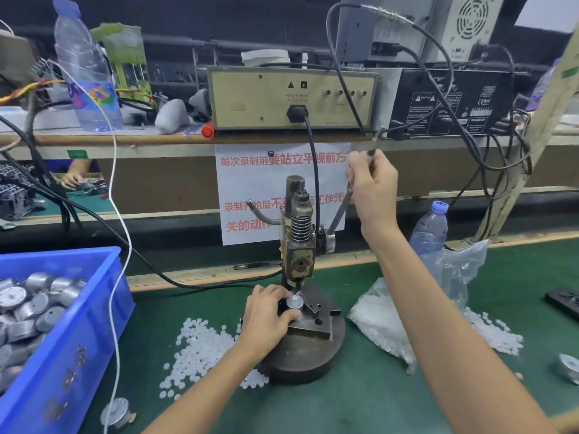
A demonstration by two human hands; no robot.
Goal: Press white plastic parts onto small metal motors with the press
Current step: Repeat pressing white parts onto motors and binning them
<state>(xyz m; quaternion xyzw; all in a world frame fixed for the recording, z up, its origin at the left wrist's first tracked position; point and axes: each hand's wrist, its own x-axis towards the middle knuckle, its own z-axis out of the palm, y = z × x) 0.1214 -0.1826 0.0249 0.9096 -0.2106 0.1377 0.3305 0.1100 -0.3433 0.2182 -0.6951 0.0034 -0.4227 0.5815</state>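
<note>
With the fingers of the left hand (268, 314) pinching the small motor (294, 302) seated under the ram of the press (299, 245), and the right hand (371, 183) curled round the raised lever (340, 214), the pull should probably be smooth, the motor held square and fingertips clear.

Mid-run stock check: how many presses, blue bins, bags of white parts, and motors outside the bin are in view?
Press: 1
Blue bin: 1
Bag of white parts: 1
Loose motors: 3, one under the press, one beside the bin, one at the right edge
Total: 6
</note>
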